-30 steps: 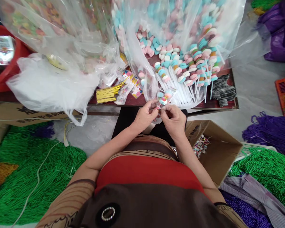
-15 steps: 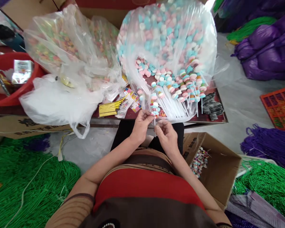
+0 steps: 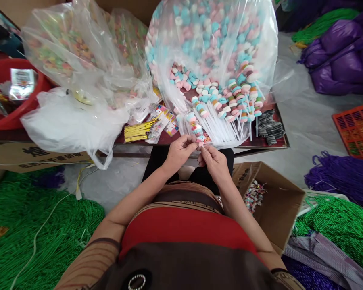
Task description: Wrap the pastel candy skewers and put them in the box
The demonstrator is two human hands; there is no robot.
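Pink, white and blue marshmallow candies are stacked on a skewer point(image 3: 196, 129), which seems to be in a clear wrapper. My left hand point(image 3: 180, 153) pinches the lower end of this skewer at the table's front edge. Close beside it, my right hand point(image 3: 214, 162) is closed, its thumb and finger meeting just under the candies; the stick is mostly hidden behind the fingers. Right of the hands lies a row of other marshmallow skewers point(image 3: 231, 108) with white sticks. Yellow twist ties point(image 3: 137, 132) are bundled to the left, by printed packets point(image 3: 171, 123).
A big clear bag of marshmallows point(image 3: 199, 36) stands behind the skewers. Bags of colourful candy point(image 3: 75, 44) and a red basin point(image 3: 44, 84) are on the left. An open cardboard box point(image 3: 278, 205) with wrapped pieces sits below right. Green cord bundles point(image 3: 42, 229) cover the floor.
My right hand has moved up against my left fingertips and closed at the skewer's base. The white stick, visible before, is now mostly covered. The view has shifted slightly.
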